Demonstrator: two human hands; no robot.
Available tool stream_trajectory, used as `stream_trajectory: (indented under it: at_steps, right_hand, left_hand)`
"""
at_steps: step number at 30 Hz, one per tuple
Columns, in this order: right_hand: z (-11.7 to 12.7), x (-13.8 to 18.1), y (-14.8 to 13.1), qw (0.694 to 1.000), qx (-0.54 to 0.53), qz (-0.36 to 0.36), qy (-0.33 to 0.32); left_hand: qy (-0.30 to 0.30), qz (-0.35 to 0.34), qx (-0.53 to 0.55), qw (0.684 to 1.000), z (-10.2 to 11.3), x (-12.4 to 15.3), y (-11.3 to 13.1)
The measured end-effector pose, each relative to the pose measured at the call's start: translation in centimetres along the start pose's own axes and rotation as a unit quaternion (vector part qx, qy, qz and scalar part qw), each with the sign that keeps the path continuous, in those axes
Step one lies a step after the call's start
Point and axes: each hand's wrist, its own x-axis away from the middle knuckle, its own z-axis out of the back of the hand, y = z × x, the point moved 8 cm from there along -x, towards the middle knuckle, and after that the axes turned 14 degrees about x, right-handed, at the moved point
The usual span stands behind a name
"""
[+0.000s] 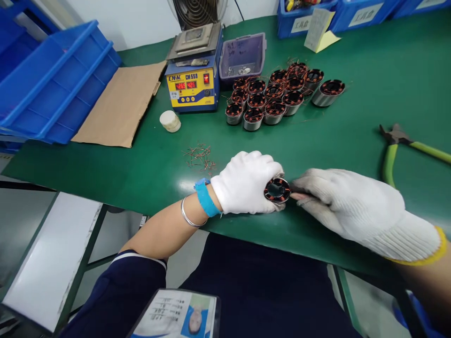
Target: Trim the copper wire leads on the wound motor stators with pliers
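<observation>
My left hand [248, 184], in a white glove, is closed around a motor stator [277, 190] with a metal ring and copper windings. The stator's open face is turned up toward me, near the table's front edge. At its right side my right hand [347, 204], also gloved, has thumb and fingers pinched together. What sits in that pinch is too small to make out; it lies right against the stator's rim. Further back stands a group of similar stators [275, 109], with one stator [328, 93] a little apart on the right.
Green-handled cutters [396, 136] lie open at right. Copper wire clippings [200, 157] and a round whitish block [170, 121] lie left of centre. Behind are a yellow-blue CM 558 unit [192, 87], a purple bin [243, 49], cardboard [120, 105] and blue crates [66, 84].
</observation>
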Motion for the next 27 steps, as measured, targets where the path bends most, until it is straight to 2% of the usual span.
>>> stream_trajectory:
  at_steps: [2,5,7,10,11,12,13,14,16,17,19,21,22,24,27]
  right_hand:
    - [-0.4,0.1,1.0,0.995,-0.04,-0.074,-0.045]
    - [-1.2,0.5,2.2,0.968,-0.123,-0.194,-0.103]
    - [-1.7,0.6,1.9,0.931,-0.24,-0.241,-0.136]
    - [-2.4,0.5,0.5,0.835,-0.456,-0.255,-0.172]
    - [-2.4,0.5,0.3,0.813,-0.493,-0.252,-0.18]
    - [-2.3,0.6,0.5,0.813,-0.496,-0.248,-0.179]
    - [-2.0,0.6,1.1,0.836,-0.463,-0.247,-0.161]
    - [-1.3,0.7,2.1,0.876,-0.396,-0.246,-0.124]
    - [1.5,0.7,3.7,0.956,-0.199,-0.214,0.007]
    - [3.2,0.7,3.5,0.978,-0.097,-0.166,0.08]
    - [5.1,0.7,1.4,0.983,0.055,-0.019,0.176]
    - [5.4,0.8,-1.0,0.962,0.136,0.11,0.208]
    - [5.3,0.7,-1.7,0.954,0.162,0.142,0.21]
    - [4.9,0.0,-2.4,0.946,0.203,0.15,0.202]
    - [4.2,-1.0,-2.4,0.953,0.225,0.131,0.158]
  left_hand:
    - [0.024,-0.019,-0.018,0.999,0.1,0.1,0.3]
    - [0.057,-0.042,-0.052,0.996,0.2,0.3,0.7]
    - [0.069,-0.05,-0.064,0.994,0.3,0.4,0.8]
    - [0.075,-0.045,-0.064,0.994,0.4,0.5,0.8]
    - [0.075,-0.037,-0.059,0.995,0.5,0.5,0.7]
    - [0.073,-0.024,-0.054,0.996,0.5,0.5,0.5]
    - [0.072,-0.009,-0.048,0.996,0.6,0.4,0.3]
    - [0.072,0.007,-0.042,0.996,0.6,0.4,0.0]
    - [0.078,0.036,-0.028,0.996,0.8,0.3,-0.5]
    - [0.082,0.046,-0.019,0.995,0.9,0.3,-0.7]
    - [0.085,0.063,0.0,0.994,1.0,0.2,-1.1]
    - [0.082,0.077,0.013,0.994,1.0,0.1,-1.4]
    - [0.081,0.079,0.015,0.993,0.9,0.1,-1.4]
    - [0.079,0.072,0.017,0.994,0.9,0.1,-1.3]
    - [0.074,0.064,0.015,0.995,0.6,0.1,-1.0]
